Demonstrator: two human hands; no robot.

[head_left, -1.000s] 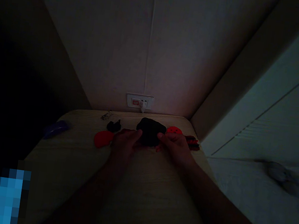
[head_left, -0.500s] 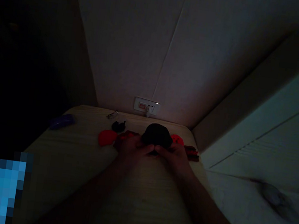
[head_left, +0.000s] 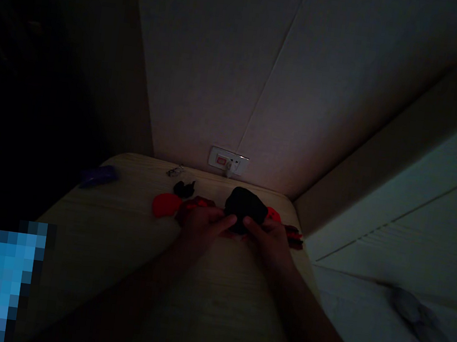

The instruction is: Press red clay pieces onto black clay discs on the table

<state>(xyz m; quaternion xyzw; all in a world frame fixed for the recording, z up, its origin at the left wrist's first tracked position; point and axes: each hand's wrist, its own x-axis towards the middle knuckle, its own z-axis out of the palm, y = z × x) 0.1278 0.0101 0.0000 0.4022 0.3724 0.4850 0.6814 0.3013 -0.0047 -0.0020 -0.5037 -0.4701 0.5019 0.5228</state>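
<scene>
Between my two hands is a dark, soft-looking rounded piece (head_left: pixel 246 204), perhaps cloth; the dim light hides its exact kind. My left hand (head_left: pixel 206 225) grips its left side, thumb on the near face. On the right edge my right hand (head_left: pixel 268 238) pinches it the same way, the thumbs a little apart. The fingers behind it are hidden. Close to my left hand lie a bright red rounded piece (head_left: pixel 166 206) and a dark red patterned bundle (head_left: pixel 195 206). Beyond my right hand show another red piece (head_left: pixel 274 214) and a red-and-black striped item (head_left: pixel 293 237).
The pale wooden tabletop (head_left: pixel 211 303) meets a wall with a socket and plug (head_left: pixel 228 162). Toward the back left lie a small black object (head_left: pixel 184 189), a thin metallic item (head_left: pixel 175 170) and a purple pouch-like thing (head_left: pixel 99 176). A pale panel (head_left: pixel 414 234) borders the right.
The dark piece has changed from a rounded outline to a more angular one. My thumbs have moved apart across its near face. The view has shifted slightly.
</scene>
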